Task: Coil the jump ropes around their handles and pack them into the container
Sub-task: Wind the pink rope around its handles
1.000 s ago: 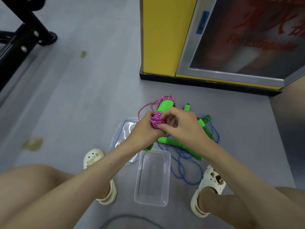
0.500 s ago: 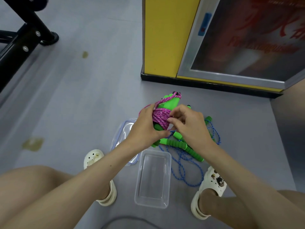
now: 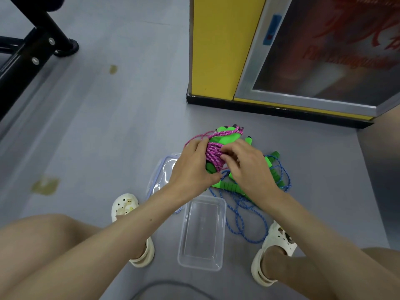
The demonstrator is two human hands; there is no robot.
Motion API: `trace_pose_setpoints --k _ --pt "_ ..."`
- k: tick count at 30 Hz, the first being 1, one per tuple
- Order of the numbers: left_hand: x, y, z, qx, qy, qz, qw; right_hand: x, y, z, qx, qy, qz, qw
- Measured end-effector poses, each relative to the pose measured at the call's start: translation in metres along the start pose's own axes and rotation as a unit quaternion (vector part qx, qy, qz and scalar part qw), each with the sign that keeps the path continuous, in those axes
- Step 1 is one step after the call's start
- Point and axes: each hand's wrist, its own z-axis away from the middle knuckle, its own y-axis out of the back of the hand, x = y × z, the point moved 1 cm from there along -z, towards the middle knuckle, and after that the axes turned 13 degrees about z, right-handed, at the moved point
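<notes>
My left hand (image 3: 192, 167) grips a pair of green handles with the pink jump rope (image 3: 214, 155) coiled round them, held above the floor. My right hand (image 3: 249, 167) pinches the pink cord at the coil's right side. A loose loop of pink cord hangs over the handle tops. Under my right hand lies the blue jump rope (image 3: 244, 213), uncoiled, with its green handles (image 3: 229, 187) on the floor. A clear plastic container (image 3: 203, 232) stands open between my feet.
The clear lid (image 3: 164, 172) with a blue rim lies left of the container, partly under my left arm. A yellow cabinet (image 3: 218, 50) with a glass door stands behind. A black metal frame (image 3: 28, 50) is at far left. My white clogs (image 3: 124, 206) flank the container.
The pink bundle has tilted a little and my right hand has shifted on the coil, laying more cord around the handles. The blue rope and container have not moved.
</notes>
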Motion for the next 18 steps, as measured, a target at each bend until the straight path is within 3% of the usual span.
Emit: trace_pose_setpoints --k 9,18 --pt "0.0002 -0.0031 0.0022 0.003 -0.009 -0.065 0.998 0.0011 -0.0009 -0.0031 0.014 -0.013 -0.025 1.0" --pt "0.0014 -0.0003 0.0054 -0.003 -0.027 -0.118 0.993 0.0023 0.0019 -0.0066 -0.048 -0.031 -0.063 0.996"
